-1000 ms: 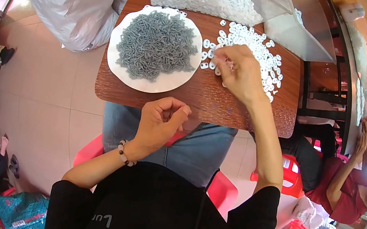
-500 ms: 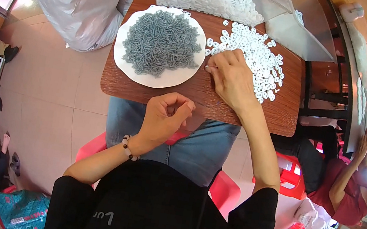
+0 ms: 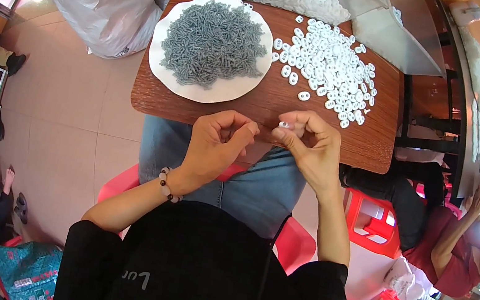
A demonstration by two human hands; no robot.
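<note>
In the head view, a small white piece (image 3: pixel 284 125) is held between thumb and forefinger by the right hand (image 3: pixel 317 156), at about five o'clock from the middle of the brown surface (image 3: pixel 264 94), near its front edge. Its weight is judged to be slight, and it is probably stiff, smooth and somewhat slippery; it is best pinched by its outer rim, so that its face is left uncovered. Similar two-holed pieces (image 3: pixel 331 70) are strewn at three o'clock. At nine o'clock, slender grey pieces (image 3: pixel 214 45) are heaped on a white plate (image 3: pixel 161 74); these are likely light too, easily tangled, and better taken singly by the middle.

The right grip is clamped on the white piece, with the hand turned towards ten o'clock and its forearm brought in from five. The left hand (image 3: pixel 214 149) is pointed towards one o'clock, its forearm entering from seven. Its thumb and forefinger tips are held together; nothing can be made out between them. The two hands are held near each other, apart.
</note>
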